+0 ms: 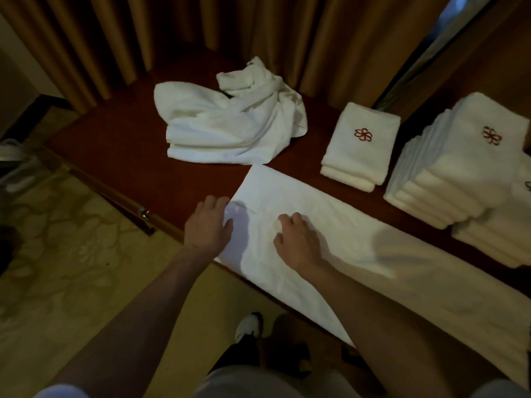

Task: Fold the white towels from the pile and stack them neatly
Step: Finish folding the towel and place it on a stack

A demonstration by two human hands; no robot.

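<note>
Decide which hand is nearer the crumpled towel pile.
Left. The left hand rests at the spread towel's left end, below the crumpled towel pile; the right hand lies further right and lower.

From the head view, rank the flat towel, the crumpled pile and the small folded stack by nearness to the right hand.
1. flat towel, directly under the right hand.
2. small folded stack, beyond it to the right.
3. crumpled pile, at the back; close to the stack's distance.
</note>
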